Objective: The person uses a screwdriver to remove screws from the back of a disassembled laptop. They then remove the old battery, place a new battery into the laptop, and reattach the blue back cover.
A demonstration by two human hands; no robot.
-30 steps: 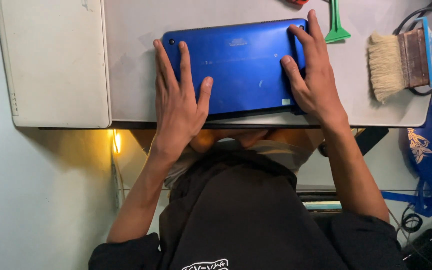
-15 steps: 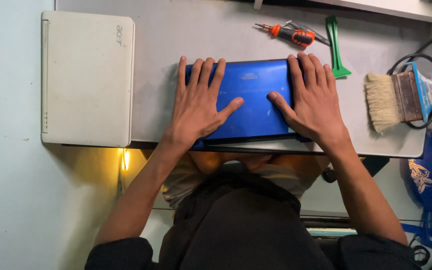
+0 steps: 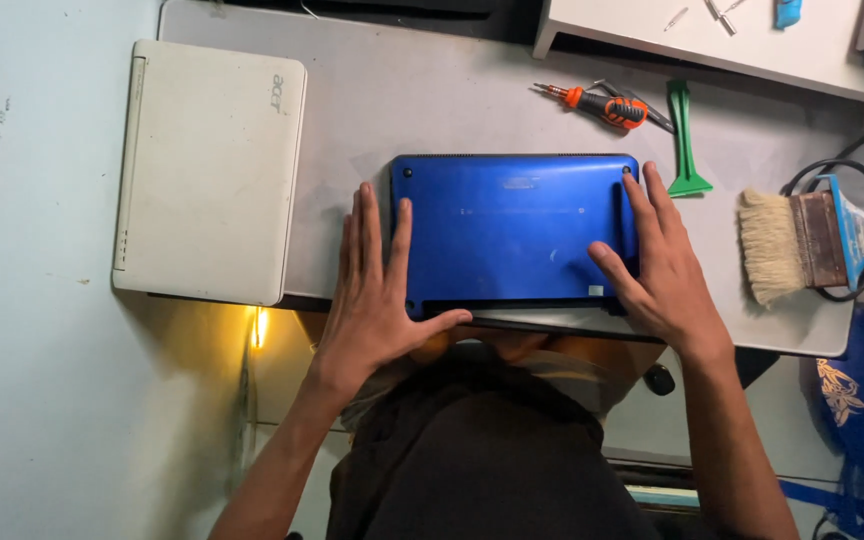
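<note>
A blue laptop lies closed, underside up, on the grey desk near its front edge. My left hand sits at the laptop's left end, fingers spread flat on the desk and the case, thumb hooked along the near edge. At the right end my right hand has its fingers laid over the case and its thumb pressed on top. Both hands hold the laptop between them.
A closed white laptop lies at the desk's left end. Behind the blue one are an orange-handled screwdriver and a green pry tool. A wide paint brush lies to the right. A white shelf stands at the back.
My hands have slid apart from the top of the blue laptop out to its left and right ends. More of the desk's back shows as the view tilts.
</note>
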